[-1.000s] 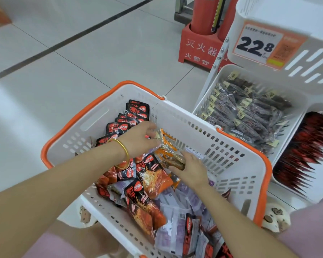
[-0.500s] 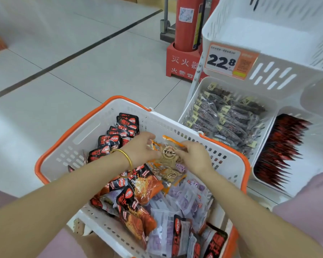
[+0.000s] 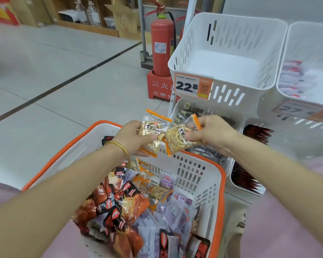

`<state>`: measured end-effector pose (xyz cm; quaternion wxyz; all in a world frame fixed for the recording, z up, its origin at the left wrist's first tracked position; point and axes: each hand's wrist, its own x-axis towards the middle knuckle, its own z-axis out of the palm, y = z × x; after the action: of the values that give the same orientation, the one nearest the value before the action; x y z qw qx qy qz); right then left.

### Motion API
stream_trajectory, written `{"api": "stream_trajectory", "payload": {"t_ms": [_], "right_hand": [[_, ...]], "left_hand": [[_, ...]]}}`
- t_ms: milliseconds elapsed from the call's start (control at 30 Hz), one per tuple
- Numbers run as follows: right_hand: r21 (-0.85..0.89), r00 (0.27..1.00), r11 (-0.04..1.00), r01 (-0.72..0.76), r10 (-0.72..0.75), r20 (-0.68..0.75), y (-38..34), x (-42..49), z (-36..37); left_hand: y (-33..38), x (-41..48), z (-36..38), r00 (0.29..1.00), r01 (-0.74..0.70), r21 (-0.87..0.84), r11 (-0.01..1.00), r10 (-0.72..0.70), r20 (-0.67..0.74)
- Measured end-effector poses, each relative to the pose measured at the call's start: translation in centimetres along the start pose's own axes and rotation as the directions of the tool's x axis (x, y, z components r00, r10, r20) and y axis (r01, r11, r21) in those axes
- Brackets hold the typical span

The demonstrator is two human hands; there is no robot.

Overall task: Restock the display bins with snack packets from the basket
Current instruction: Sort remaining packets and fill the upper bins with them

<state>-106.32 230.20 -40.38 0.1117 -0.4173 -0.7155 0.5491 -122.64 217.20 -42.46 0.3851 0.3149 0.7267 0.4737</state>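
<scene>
My left hand (image 3: 131,137) pinches a clear snack packet with orange edges (image 3: 153,128) above the far rim of the white basket with an orange rim (image 3: 203,175). My right hand (image 3: 213,135) grips a second packet of the same kind (image 3: 181,138), touching the first. Both are lifted clear of the basket. The basket holds several orange-black, purple and clear packets (image 3: 131,203). Straight ahead stands an upper white display bin (image 3: 229,58), bare inside, with a 22.8 price tag (image 3: 193,86).
Below that bin a lower bin holds dark packets (image 3: 211,155); to its right a bin holds red-black packets (image 3: 254,135). An upper right bin (image 3: 306,77) holds white packets. A red fire extinguisher (image 3: 161,47) stands on the floor left of the rack.
Both hands have risen out of the basket, each with a clear orange-edged packet, toward the rack. My view has tilted up, showing the upper bins.
</scene>
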Motion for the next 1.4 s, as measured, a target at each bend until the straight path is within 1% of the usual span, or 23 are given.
{"api": "stream_trajectory", "payload": {"t_ms": [67,100,167,300,333,400,467,533,600,633,700,767,800,867,933,1000,1033,1100,1133,1200,1267,1333,1400], "right_hand": [[-0.207,0.996,0.976,0.068,-0.053,0.076,-1.0,0.0,-1.6],[-0.221,0.988,0.969,0.109,-0.081,0.135,-1.4,-0.1,-2.0],[-0.156,0.971,0.976,0.154,-0.120,0.207,-2.0,-0.3,-1.9],[-0.010,0.984,0.987,0.158,-0.157,0.082,-1.7,0.5,-0.9],[0.013,0.983,0.985,0.174,-0.174,0.050,-1.7,0.7,-0.6],[0.011,0.972,0.972,0.234,-0.234,-0.002,-1.6,1.1,-0.2],[-0.093,0.952,0.951,0.295,-0.301,-0.057,-1.6,1.6,0.1],[-0.210,0.922,0.915,0.346,-0.372,-0.103,-1.5,2.0,0.2],[-0.215,0.912,0.908,0.360,-0.391,-0.125,-1.7,2.1,0.0],[-0.163,0.933,0.932,0.323,-0.343,-0.112,-1.9,2.1,-0.4],[0.033,0.982,0.983,0.182,-0.183,0.051,-2.8,2.0,-1.8],[0.177,0.966,0.980,0.087,-0.126,0.227,-3.9,2.0,-3.5],[0.185,0.961,0.978,0.099,-0.142,0.238,-4.6,2.1,-4.3],[0.151,0.971,0.972,0.179,-0.199,0.132,-6.3,2.4,-6.0],[0.148,0.956,0.944,0.294,-0.289,-0.053,-8.3,3.1,-7.7],[0.152,0.889,0.896,0.418,-0.369,-0.270,-10.1,4.6,-9.5],[0.110,0.841,0.880,0.461,-0.395,-0.370,-10.7,5.9,-10.2],[-0.122,0.749,0.880,0.458,-0.456,-0.481,-11.3,8.9,-10.9],[-0.286,0.731,0.874,0.394,-0.486,-0.479,-11.3,10.5,-10.9],[-0.566,0.761,0.795,0.218,-0.502,-0.412,-10.7,13.1,-10.0],[-0.704,0.827,0.699,0.124,-0.465,-0.315,-10.0,15.1,-8.7],[-0.713,0.917,0.690,0.123,-0.354,-0.185,-9.8,15.9,-7.7],[-0.539,0.980,0.828,0.154,-0.199,-0.026,-10.1,15.6,-7.6]], "left_hand": [[-0.1,0.4,0.1,1.000,-0.004,0.024,1.000,0.004,-0.008],[-0.1,0.5,0.3,1.000,-0.002,0.026,1.000,0.001,0.016],[-0.2,0.7,1.0,0.997,0.024,-0.031,0.999,-0.021,0.080],[0.3,1.2,2.2,0.977,0.131,-0.273,0.953,-0.077,0.201],[0.4,1.3,2.3,0.973,0.116,-0.269,0.956,-0.054,0.226],[0.6,1.3,2.3,0.969,0.003,-0.183,0.983,0.042,0.245],[0.6,1.4,2.5,0.964,-0.091,-0.100,0.991,0.113,0.241],[0.5,1.6,2.6,0.961,-0.131,-0.066,0.989,0.143,0.236],[0.8,1.9,2.7,0.962,-0.150,-0.072,0.986,0.163,0.219],[1.1,2.1,2.6,0.962,-0.159,-0.074,0.984,0.172,0.211],[2.1,2.3,2.7,0.955,-0.187,-0.090,0.978,0.202,0.216],[3.9,2.6,2.9,0.944,-0.222,-0.083,0.972,0.235,0.232],[4.9,2.9,3.2,0.941,-0.238,-0.081,0.968,0.251,0.229],[7.1,3.8,3.7,0.941,-0.284,-0.070,0.956,0.292,0.170],[8.9,5.1,3.8,0.943,-0.327,-0.049,0.944,0.329,0.055],[10.0,6.2,3.7,0.939,-0.343,-0.001,0.939,0.343,-0.034],[10.2,6.6,3.6,0.938,-0.343,0.023,0.939,0.344,-0.052],[10.0,6.9,3.5,0.939,-0.337,0.063,0.939,0.340,-0.057],[9.8,6.9,3.6,0.941,-0.329,0.077,0.941,0.334,-0.055],[8.8,7.0,3.6,0.949,-0.305,0.087,0.948,0.311,-0.055],[7.9,7.1,3.5,0.960,-0.269,0.101,0.958,0.275,-0.050],[7.0,7.1,3.3,0.968,-0.242,0.105,0.965,0.247,-0.045],[6.1,7.1,3.0,0.974,-0.217,0.112,0.970,0.222,-0.040]]}}
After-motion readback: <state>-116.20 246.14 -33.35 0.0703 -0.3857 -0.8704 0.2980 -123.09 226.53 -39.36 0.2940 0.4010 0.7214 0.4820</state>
